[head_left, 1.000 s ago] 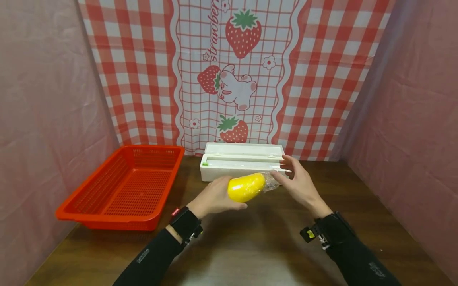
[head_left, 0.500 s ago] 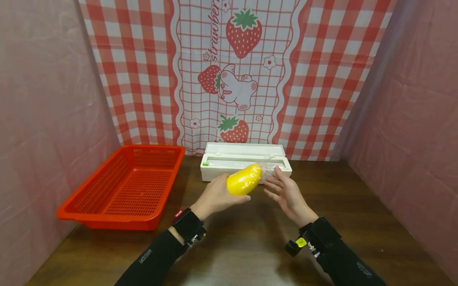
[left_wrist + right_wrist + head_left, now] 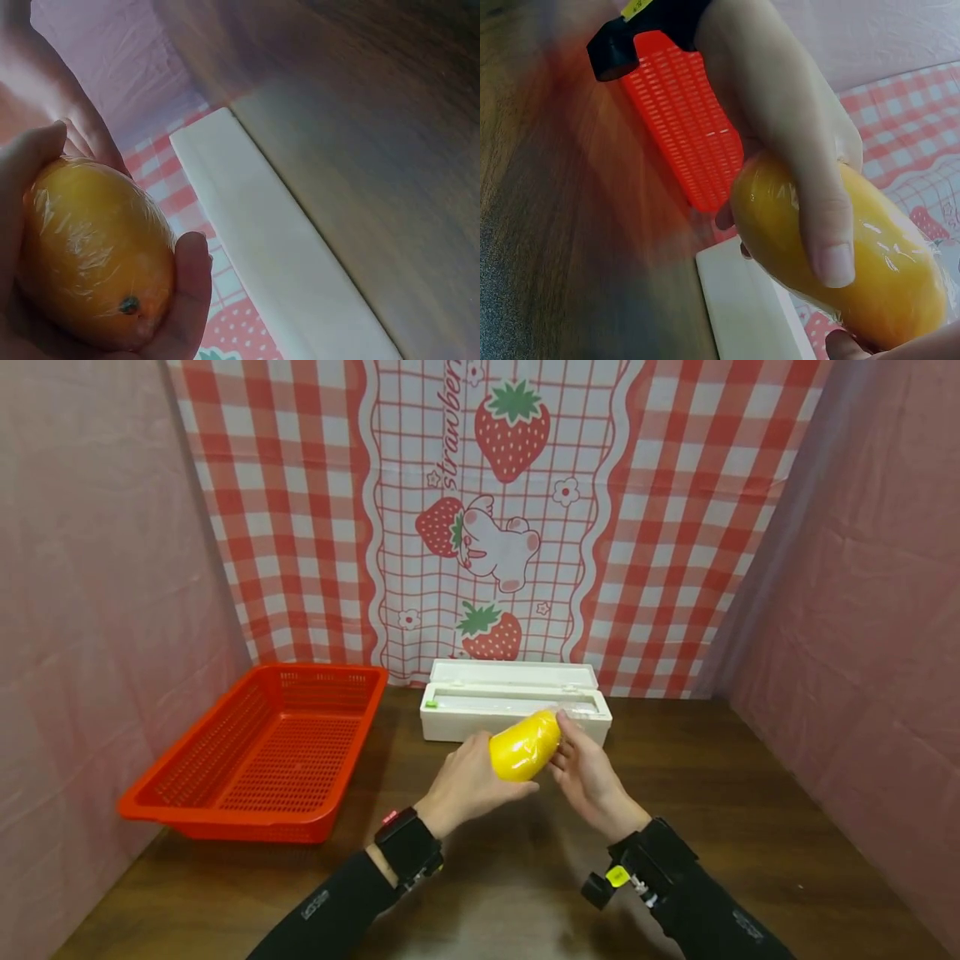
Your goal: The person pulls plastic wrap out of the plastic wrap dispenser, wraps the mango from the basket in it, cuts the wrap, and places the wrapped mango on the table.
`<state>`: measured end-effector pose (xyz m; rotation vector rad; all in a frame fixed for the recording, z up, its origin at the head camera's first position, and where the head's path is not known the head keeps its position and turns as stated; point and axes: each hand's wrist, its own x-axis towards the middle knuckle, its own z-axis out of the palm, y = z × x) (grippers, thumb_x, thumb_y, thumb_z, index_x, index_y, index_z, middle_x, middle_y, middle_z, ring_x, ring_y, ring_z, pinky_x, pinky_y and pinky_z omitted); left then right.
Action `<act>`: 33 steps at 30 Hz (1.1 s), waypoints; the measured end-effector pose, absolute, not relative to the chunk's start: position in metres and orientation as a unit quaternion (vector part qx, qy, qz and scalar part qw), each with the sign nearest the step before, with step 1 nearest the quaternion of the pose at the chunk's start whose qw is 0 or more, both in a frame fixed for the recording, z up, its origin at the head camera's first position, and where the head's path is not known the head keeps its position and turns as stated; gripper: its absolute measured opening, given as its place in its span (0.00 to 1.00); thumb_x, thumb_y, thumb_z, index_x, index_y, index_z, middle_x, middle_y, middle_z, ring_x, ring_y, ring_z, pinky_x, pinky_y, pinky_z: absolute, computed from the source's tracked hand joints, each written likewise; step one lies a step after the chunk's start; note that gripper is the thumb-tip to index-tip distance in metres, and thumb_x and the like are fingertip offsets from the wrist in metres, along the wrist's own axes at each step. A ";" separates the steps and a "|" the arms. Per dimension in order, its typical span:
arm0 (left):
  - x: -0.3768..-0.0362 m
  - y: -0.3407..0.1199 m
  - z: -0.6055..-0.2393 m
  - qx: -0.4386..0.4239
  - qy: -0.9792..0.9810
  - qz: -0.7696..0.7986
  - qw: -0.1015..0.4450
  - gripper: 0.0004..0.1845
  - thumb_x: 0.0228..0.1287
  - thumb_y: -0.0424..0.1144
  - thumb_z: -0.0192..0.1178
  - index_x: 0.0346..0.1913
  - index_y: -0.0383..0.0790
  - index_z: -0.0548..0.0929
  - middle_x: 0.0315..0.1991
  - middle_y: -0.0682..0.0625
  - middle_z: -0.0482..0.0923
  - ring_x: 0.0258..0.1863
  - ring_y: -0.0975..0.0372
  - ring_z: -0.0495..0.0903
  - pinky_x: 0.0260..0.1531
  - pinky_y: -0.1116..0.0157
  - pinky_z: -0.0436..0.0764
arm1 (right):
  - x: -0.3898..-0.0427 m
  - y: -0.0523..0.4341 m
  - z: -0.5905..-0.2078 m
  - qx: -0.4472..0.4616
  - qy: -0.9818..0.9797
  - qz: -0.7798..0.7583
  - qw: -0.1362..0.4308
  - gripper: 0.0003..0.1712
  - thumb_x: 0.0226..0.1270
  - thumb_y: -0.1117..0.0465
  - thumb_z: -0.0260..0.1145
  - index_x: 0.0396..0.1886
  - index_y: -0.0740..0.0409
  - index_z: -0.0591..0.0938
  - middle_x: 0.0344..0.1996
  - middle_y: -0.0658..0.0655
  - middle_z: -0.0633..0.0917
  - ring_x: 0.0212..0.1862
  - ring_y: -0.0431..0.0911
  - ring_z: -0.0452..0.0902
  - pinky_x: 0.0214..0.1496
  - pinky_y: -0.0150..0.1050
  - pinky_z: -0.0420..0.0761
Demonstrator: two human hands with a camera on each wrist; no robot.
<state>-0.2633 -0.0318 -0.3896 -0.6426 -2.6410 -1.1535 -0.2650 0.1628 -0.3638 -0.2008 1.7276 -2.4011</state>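
Observation:
A yellow mango (image 3: pixel 523 747) wrapped in clear film is held above the table between both hands. My left hand (image 3: pixel 467 783) cups it from below and the left, with the thumb (image 3: pixel 192 291) curled round the mango (image 3: pixel 90 247). My right hand (image 3: pixel 590 774) closes on its right end, and the thumb (image 3: pixel 821 225) lies across the mango (image 3: pixel 885 289). The film clings tight to the skin. Just behind the hands sits a white film dispenser box (image 3: pixel 465 714).
A red mesh basket (image 3: pixel 262 752) stands on the left of the dark wooden table (image 3: pixel 750 793). The white box (image 3: pixel 277 255) runs along the back. Pink cloth walls close in both sides, with a checked strawberry cloth (image 3: pixel 495 510) behind.
My right hand has moved in from the loose film tail and now holds the mango's right end. The tail no longer sticks out. The mango has shifted slightly right.

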 end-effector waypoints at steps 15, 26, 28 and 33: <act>-0.258 -0.028 -0.388 -0.274 -0.919 -0.223 0.177 0.39 0.47 0.54 0.79 0.56 0.39 0.72 0.42 0.50 0.74 0.38 0.60 0.74 0.42 0.64 0.81 | -0.269 0.165 -0.362 -0.049 0.635 -0.769 0.059 0.33 0.76 0.36 0.54 0.60 0.59 0.65 0.53 0.55 0.68 0.58 0.51 0.63 0.64 0.43 0.63; -0.255 -0.032 -0.381 -0.293 -0.926 -0.159 0.179 0.41 0.46 0.56 0.80 0.57 0.39 0.71 0.43 0.49 0.74 0.40 0.60 0.73 0.42 0.64 0.83 | -0.272 0.168 -0.376 -0.077 0.753 -0.652 -0.028 0.31 0.76 0.40 0.58 0.54 0.66 0.76 0.39 0.57 0.82 0.36 0.48 0.78 0.41 0.34 0.80; -0.255 -0.034 -0.380 -0.302 -0.925 -0.150 0.176 0.41 0.46 0.55 0.80 0.58 0.39 0.71 0.44 0.49 0.74 0.40 0.59 0.73 0.43 0.64 0.83 | -0.272 0.168 -0.378 -0.080 0.785 -0.612 -0.053 0.30 0.75 0.40 0.60 0.55 0.65 0.78 0.39 0.58 0.82 0.35 0.47 0.78 0.38 0.34 0.80; -0.256 -0.040 -0.376 -0.321 -0.923 -0.141 0.160 0.40 0.47 0.55 0.80 0.58 0.41 0.71 0.45 0.50 0.74 0.41 0.60 0.73 0.47 0.64 0.82 | -0.271 0.167 -0.382 -0.110 0.840 -0.521 -0.108 0.27 0.74 0.41 0.62 0.49 0.63 0.84 0.35 0.59 0.83 0.31 0.50 0.77 0.33 0.36 0.78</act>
